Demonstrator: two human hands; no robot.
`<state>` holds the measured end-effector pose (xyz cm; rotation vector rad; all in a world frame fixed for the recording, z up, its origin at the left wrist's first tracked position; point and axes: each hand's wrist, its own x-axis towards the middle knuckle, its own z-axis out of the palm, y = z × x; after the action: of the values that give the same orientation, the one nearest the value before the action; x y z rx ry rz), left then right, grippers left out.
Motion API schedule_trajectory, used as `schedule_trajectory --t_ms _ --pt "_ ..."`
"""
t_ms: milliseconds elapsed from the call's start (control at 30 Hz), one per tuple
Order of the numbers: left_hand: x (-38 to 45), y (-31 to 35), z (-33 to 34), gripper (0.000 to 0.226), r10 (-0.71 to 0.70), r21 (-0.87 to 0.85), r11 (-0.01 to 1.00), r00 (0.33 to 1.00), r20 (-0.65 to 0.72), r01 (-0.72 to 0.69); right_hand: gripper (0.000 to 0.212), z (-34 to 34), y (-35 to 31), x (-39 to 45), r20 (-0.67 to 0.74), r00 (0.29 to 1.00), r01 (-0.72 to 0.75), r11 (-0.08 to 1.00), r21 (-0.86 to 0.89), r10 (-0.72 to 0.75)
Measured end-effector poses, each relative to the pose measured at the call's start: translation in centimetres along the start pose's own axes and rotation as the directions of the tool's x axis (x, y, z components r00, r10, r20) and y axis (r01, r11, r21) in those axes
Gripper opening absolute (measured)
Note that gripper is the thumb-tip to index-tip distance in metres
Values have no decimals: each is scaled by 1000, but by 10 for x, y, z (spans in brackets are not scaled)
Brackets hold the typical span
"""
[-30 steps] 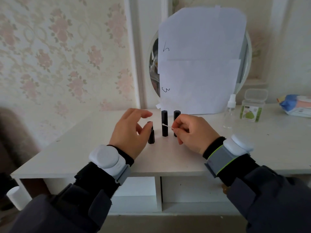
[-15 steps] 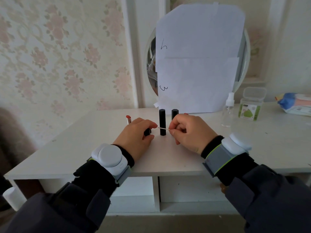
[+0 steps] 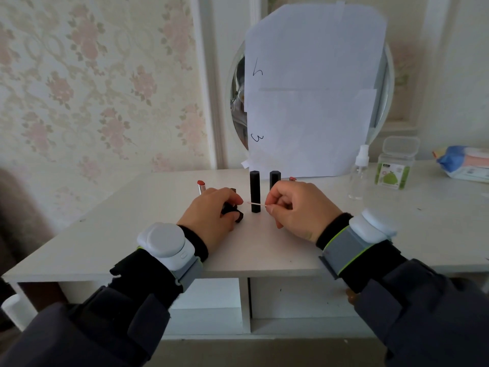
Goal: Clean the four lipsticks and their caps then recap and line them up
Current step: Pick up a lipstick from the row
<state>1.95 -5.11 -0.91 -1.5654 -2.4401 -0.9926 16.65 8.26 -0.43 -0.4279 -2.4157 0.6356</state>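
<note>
Fingers of the left hand [image 3: 211,213] curl around a small black piece [image 3: 232,211] low on the table [image 3: 132,229]; most of it is hidden under the hand, so I cannot tell if it is a cap or a lipstick body. The right hand [image 3: 296,210] is clenched and pinches a thin cotton swab [image 3: 256,204] between thumb and forefinger. The swab points left, toward the left hand, and it crosses in front of the tall black lipstick [image 3: 255,191], which stands upright with its cap on between the two hands.

A second capped lipstick [image 3: 275,178] stands just right of it, and its lower half is covered by the right hand. Behind the left hand an open lipstick [image 3: 201,187] shows its red tip; its base is hidden by the knuckles. A small red spot [image 3: 292,179] shows above the right hand, too little visible to name.

At the back, sheets of paper [image 3: 312,88] cover most of a round mirror [image 3: 238,83]. To the right stand a clear spray bottle [image 3: 359,173] and a plastic box with a green label [image 3: 395,168]. A blue and pink packet [image 3: 465,162] is cut off by the frame edge. Both wrists carry white devices on grey bands.
</note>
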Motion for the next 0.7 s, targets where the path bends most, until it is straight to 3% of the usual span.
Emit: schedule_trajectory --t_ms 233,367,533,700 --pt "-1 1 -1 31 5 107 994 999 53 -11 15 -1 -1 0 9 1000 -7 1000 -14 7" --pt "-1 2 -1 27 19 122 992 996 82 -29 18 -1 -1 1 -4 1000 -4 1000 -17 4" --pt "-3 4 -4 10 24 -124 992 1000 -3 -24 14 -1 1 2 -47 999 4 1000 0 -4" --pt "-5 5 -3 13 45 -199 979 999 -27 -50 11 -1 1 0 -76 996 47 999 20 -45"
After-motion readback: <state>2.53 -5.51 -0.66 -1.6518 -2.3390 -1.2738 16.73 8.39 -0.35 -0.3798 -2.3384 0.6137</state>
